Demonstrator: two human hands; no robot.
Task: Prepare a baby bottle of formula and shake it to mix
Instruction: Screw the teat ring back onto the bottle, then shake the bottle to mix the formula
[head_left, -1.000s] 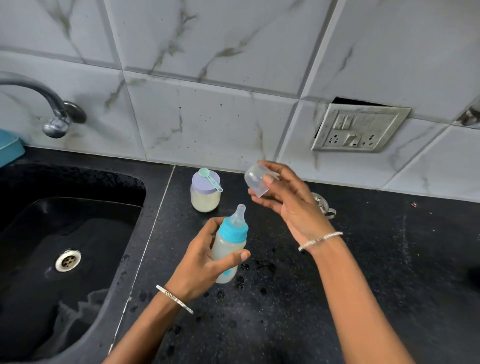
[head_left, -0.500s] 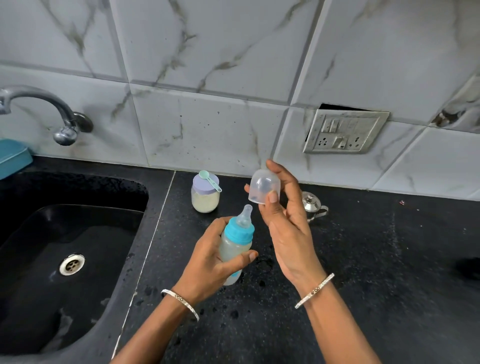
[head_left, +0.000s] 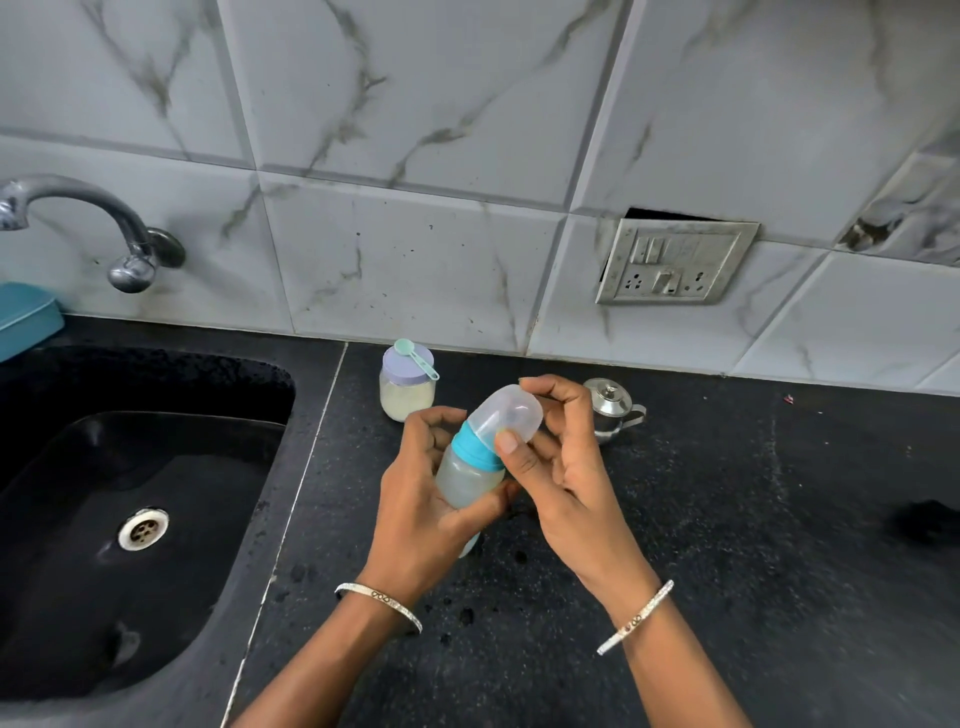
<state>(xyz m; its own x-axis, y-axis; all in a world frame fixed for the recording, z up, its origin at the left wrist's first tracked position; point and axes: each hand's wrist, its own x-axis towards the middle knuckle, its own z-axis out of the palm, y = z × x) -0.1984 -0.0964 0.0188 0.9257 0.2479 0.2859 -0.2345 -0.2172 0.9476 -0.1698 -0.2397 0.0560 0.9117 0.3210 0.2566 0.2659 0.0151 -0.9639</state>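
A baby bottle (head_left: 464, 475) with a blue collar and cloudy liquid inside is held tilted above the black counter. My left hand (head_left: 422, 512) is wrapped around its body. A clear dome cap (head_left: 506, 413) sits over the teat, resting on the blue collar, and my right hand (head_left: 558, 467) pinches that cap with thumb and fingers. The teat is hidden under the cap. Behind the hands stands a small formula jar (head_left: 407, 387) with a lilac lid, and a mint scoop (head_left: 414, 355) lies on that lid.
A small steel pot with a lid (head_left: 613, 408) stands just behind my right hand. A black sink (head_left: 130, 519) with a tap (head_left: 104, 228) fills the left side. A blue container (head_left: 26, 317) sits at the far left. A wall socket (head_left: 675, 262) is on the tiles.
My right hand brought the clear cap down from above and set it over the teat. The bottle tilted a little to the right in my left hand.
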